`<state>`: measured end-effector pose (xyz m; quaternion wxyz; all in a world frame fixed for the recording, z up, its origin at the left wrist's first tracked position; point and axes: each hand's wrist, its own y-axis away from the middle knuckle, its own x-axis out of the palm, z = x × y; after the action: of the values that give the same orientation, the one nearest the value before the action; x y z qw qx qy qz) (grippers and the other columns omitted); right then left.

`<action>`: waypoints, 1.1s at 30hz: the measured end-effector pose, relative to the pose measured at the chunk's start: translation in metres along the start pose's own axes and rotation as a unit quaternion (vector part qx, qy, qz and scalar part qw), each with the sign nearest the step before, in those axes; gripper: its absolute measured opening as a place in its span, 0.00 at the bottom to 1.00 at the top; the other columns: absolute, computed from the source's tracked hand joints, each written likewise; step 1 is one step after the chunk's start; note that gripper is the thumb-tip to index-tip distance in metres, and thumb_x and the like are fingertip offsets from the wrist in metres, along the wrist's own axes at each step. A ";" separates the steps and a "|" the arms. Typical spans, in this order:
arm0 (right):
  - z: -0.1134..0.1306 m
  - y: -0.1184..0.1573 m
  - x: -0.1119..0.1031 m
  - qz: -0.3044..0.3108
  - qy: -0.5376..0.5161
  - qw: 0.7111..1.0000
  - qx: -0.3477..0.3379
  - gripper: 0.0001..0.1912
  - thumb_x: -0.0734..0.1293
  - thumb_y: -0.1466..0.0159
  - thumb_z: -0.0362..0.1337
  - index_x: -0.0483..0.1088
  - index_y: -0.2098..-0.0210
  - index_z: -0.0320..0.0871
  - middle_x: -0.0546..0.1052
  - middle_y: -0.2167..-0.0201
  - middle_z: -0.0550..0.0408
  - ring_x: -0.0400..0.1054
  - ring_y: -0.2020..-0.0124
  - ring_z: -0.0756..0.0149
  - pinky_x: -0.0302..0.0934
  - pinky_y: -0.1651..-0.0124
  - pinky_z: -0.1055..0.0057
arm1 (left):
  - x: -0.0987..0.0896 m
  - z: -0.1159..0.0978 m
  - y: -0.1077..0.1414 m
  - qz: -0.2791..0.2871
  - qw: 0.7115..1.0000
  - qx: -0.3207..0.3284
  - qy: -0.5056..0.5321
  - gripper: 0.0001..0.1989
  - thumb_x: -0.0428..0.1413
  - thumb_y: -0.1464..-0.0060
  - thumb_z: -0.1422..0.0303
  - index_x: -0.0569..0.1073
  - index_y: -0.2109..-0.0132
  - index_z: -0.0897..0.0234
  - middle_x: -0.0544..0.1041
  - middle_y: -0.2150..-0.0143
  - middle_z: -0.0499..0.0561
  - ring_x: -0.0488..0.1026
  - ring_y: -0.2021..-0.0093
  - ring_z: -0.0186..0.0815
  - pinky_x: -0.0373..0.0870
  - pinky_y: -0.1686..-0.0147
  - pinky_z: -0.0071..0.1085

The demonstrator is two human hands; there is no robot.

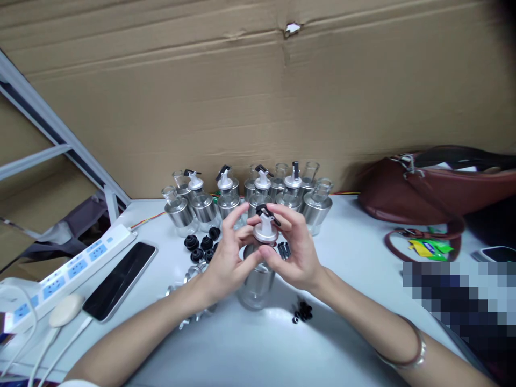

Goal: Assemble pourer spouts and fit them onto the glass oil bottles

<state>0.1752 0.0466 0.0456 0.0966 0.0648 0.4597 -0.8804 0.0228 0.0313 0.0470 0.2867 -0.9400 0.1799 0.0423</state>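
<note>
A glass bottle (pixel 258 287) with a metal band stands upright on the table in front of me. On its mouth sits a silver pourer stopper (pixel 266 232) with a black lever on top. From the left, my left hand (pixel 234 255) closes around the stopper, its thumb at the stopper's base. My right hand (pixel 296 252) curls around it from the other side, thumb at the base and index finger near the lever. The fingers partly hide the bottle's neck. Behind them stand several similar bottles (pixel 318 207), some topped with the same kind of stopper.
Black stoppers (pixel 192 242), silver metal parts (pixel 193 271) and small black pieces (pixel 303 310) lie around the bottle. To the left are a phone (pixel 121 281) and a power strip (pixel 74 273). A brown bag (pixel 403 193) rests at right, before a cardboard wall (pixel 242 102).
</note>
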 end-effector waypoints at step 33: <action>0.016 -0.024 -0.035 -0.111 0.089 0.990 0.003 0.14 0.61 0.32 0.34 0.68 0.48 0.51 0.81 0.61 0.54 0.76 0.62 0.62 0.70 0.59 0.60 | -0.083 -0.067 -0.039 -0.249 0.949 0.131 -0.141 0.27 0.63 0.47 0.72 0.61 0.46 0.47 0.57 0.36 0.40 0.77 0.62 0.30 0.79 0.54 0.40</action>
<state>0.2030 0.0511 0.0812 -0.0427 0.0918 0.4682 -0.8778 -0.0420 0.0504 0.1383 0.4310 -0.8936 -0.0983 0.0776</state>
